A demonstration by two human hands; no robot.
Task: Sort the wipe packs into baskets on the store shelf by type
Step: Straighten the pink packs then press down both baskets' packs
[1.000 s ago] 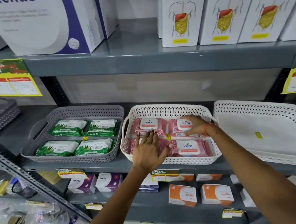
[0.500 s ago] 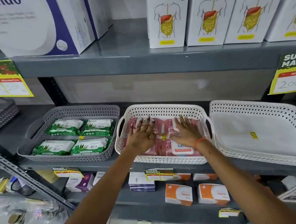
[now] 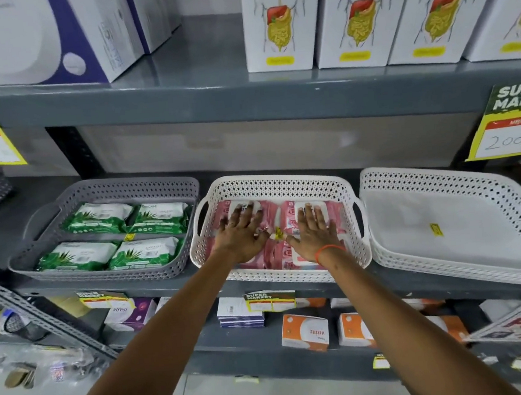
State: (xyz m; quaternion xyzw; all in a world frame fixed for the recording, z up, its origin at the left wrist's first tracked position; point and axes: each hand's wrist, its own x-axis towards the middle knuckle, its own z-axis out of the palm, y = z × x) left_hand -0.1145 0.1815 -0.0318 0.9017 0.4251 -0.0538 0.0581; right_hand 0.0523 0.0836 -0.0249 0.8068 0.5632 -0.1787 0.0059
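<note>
Pink wipe packs point(image 3: 275, 253) fill the white middle basket point(image 3: 278, 183) on the shelf. My left hand point(image 3: 241, 231) lies flat, fingers spread, on the left packs. My right hand point(image 3: 313, 232) lies flat on the right packs, an orange band at its wrist. Neither hand grips anything. Green wipe packs point(image 3: 102, 217) lie in the grey basket point(image 3: 131, 186) to the left. Another white basket point(image 3: 441, 176) on the right holds only a small yellow sticker.
White boxes point(image 3: 277, 20) with a stomach drawing and purple-and-white boxes point(image 3: 46, 39) stand on the shelf above. Yellow price tags point(image 3: 508, 138) hang from that shelf's edge. Small orange boxes point(image 3: 304, 331) and purple boxes point(image 3: 127, 313) sit on the shelf below. A slanted metal brace point(image 3: 41, 317) crosses at lower left.
Both hands have moved deeper into the middle basket and flattened side by side on the pink packs. The view has shifted slightly left.
</note>
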